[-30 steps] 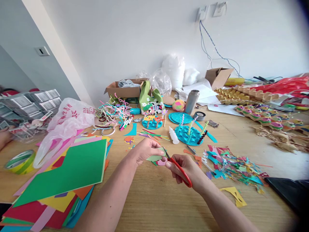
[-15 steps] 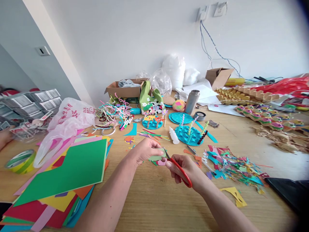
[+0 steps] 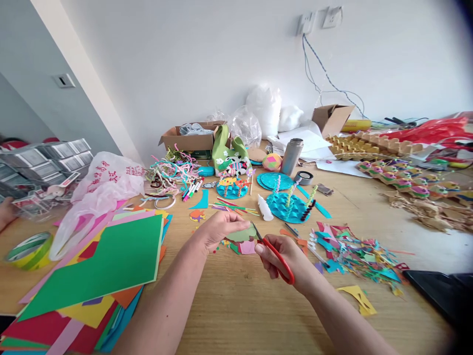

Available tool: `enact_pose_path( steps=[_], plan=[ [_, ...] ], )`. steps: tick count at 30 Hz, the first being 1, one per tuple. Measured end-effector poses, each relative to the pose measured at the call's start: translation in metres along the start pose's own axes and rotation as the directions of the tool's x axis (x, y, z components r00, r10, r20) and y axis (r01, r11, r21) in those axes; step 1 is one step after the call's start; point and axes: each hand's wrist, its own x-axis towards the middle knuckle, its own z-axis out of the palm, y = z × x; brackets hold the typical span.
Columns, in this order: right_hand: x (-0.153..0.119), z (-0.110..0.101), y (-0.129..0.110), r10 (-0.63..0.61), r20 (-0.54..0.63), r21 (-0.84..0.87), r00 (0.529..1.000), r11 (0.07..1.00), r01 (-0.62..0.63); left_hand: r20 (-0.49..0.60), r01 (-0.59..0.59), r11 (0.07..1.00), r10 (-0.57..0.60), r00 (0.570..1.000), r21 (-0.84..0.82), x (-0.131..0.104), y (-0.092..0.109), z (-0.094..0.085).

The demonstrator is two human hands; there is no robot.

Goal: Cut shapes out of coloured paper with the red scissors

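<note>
My left hand (image 3: 224, 230) pinches a small piece of pale green paper (image 3: 241, 233) by its upper edge. In my right hand (image 3: 284, 254) is a pair of scissors (image 3: 278, 259) with red handles. The dark blades reach the right edge of the green paper; whether they are fully closed I cannot tell. A pink paper scrap (image 3: 247, 247) lies on the table just under the green piece. Beyond my hands stand a white glue bottle (image 3: 265, 208), lying on its side, and a blue painted egg-tray disc (image 3: 284, 207) with twisted pipe cleaners upright on it.
Stacked coloured paper (image 3: 107, 261) covers the left front, beside yellow-green tape (image 3: 31, 250) and a plastic bag (image 3: 107, 182). Paper scraps (image 3: 360, 256) are heaped at right, near a black object (image 3: 428, 291). A steel flask (image 3: 291, 157) stands behind. Another person's hand (image 3: 5, 212) shows far left.
My left fingers have shifted on the green paper, and more of it now shows below them. The scissors remain at its right edge. The view has moved slightly.
</note>
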Motion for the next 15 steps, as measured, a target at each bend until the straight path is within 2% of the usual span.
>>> enact_pose_path(
  steps=[3, 7, 9, 12, 15],
  plan=[
    [0.001, 0.000, 0.002, -0.055, -0.035, 0.072, 0.998, 0.996, 0.057, -0.005, 0.036, 0.980, -0.038, 0.999, -0.195, 0.002, -0.001, 0.000],
    [0.002, 0.000, 0.004, -0.117, -0.076, 0.112, 0.990, 0.986, 0.125, 0.031, 0.101, 0.877, -0.098, 0.995, -0.470, 0.008, -0.008, 0.005],
    [0.003, -0.001, 0.004, -0.141, -0.099, 0.126, 0.985, 0.980, 0.153, 0.049, 0.087, 0.837, -0.072, 0.996, -0.540, 0.010, -0.011, 0.010],
    [0.003, 0.000, 0.002, -0.149, -0.129, 0.151, 0.980, 0.974, 0.168, 0.035, -0.013, 0.858, 0.036, 0.999, -0.514, 0.010, -0.014, 0.023],
    [0.002, 0.001, 0.002, -0.143, -0.145, 0.150, 0.979, 0.975, 0.165, -0.086, -0.139, 0.907, 0.113, 0.990, -0.398, 0.009, -0.016, 0.037]
  ],
)
